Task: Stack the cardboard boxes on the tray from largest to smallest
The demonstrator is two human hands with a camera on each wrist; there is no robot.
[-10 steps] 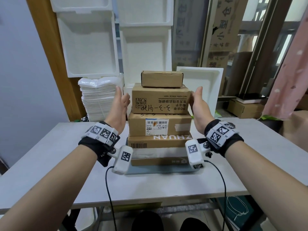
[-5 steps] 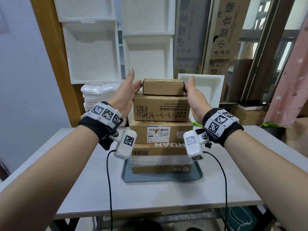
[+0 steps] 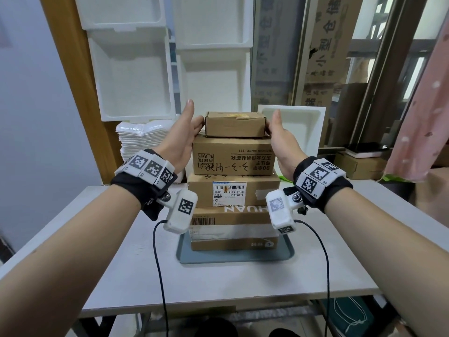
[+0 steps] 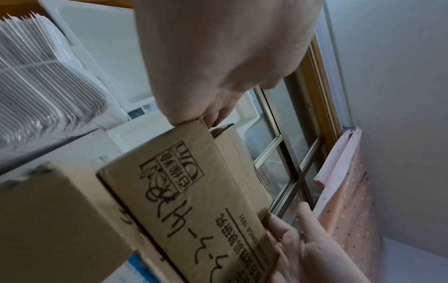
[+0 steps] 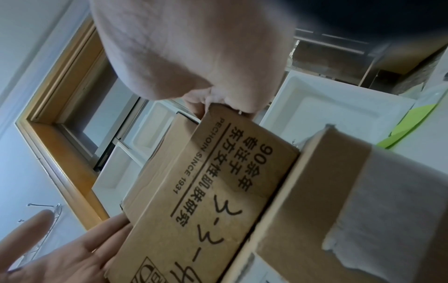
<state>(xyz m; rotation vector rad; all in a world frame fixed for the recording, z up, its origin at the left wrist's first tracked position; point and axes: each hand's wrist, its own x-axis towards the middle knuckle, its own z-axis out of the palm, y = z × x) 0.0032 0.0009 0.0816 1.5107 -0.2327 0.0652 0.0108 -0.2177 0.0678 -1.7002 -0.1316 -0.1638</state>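
Here you are at the top of the tower: your left hand (image 3: 181, 139) and right hand (image 3: 283, 139) sit flat against the two ends of the smallest box (image 3: 235, 124), fingers straight, palms squeezing it between them, so neither grip is clenched, more a press from both sides. That little box rests on the printed box (image 3: 233, 156), which sits on the labelled box (image 3: 234, 192), which sits on the bottom box (image 3: 233, 229), and the whole pile stands on the grey tray (image 3: 184, 254) on the tabletop (image 3: 121, 276). Sizes shrink as you go up, so the order looks right (the stacking itself seems all but finished). This reads as the squaring-up step: the top box looks roughly centred, perhaps a touch left. Next, nudge it true with light, even pressure from both palms, then draw your hands straight outward, not upward, so nothing drags the box along or rocks the pile.
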